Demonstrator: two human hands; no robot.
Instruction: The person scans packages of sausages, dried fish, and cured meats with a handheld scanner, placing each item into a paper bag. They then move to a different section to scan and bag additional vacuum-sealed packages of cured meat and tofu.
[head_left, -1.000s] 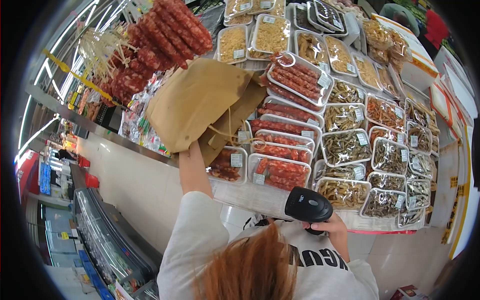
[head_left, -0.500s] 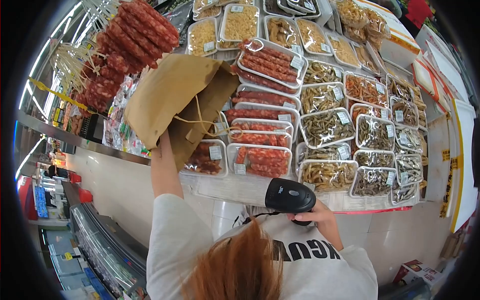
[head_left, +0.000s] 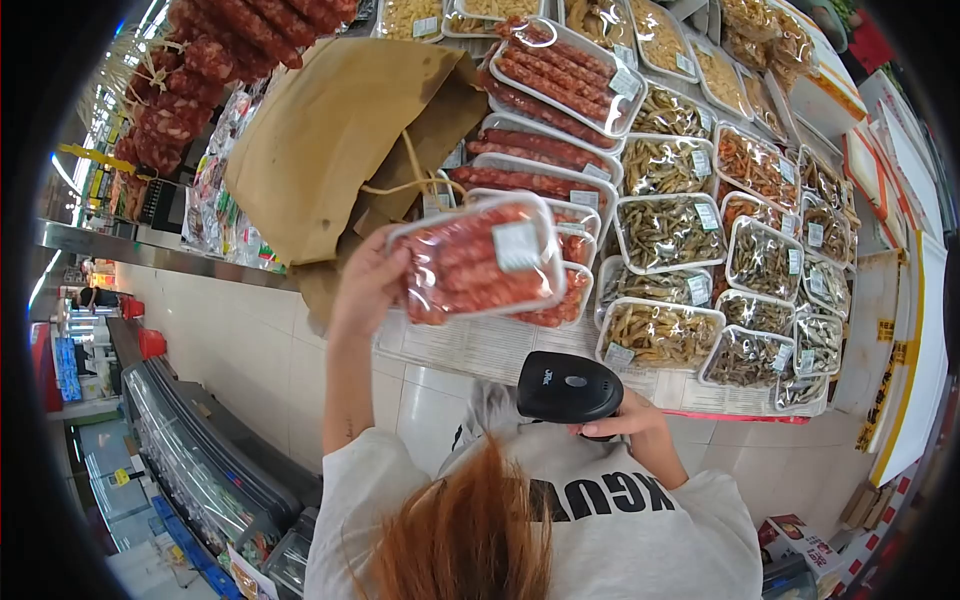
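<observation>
My left hand (head_left: 368, 282) grips the left end of a plastic-wrapped tray of red sausages (head_left: 465, 270), which has a white label and is raised in front of the brown paper bag (head_left: 320, 150). Other sausage trays (head_left: 545, 185) are stacked just behind it. A black handheld scanner (head_left: 568, 388) is in my right hand (head_left: 635, 418), close to my shirt and near the display's front edge. The bag's mouth faces the sausage trays, with its string handle hanging out.
Trays of dried fish (head_left: 668, 232) and dried shrimp (head_left: 755, 165) fill the display's right side. Sausages (head_left: 185, 90) hang at the upper left above a metal rail (head_left: 150, 250). White foam boxes (head_left: 875, 175) stand at the right. A glass-fronted case (head_left: 190, 440) is lower left.
My left hand has come out of the paper bag area and now holds up a sausage tray. My right hand and the scanner have shifted slightly left. The view has shifted.
</observation>
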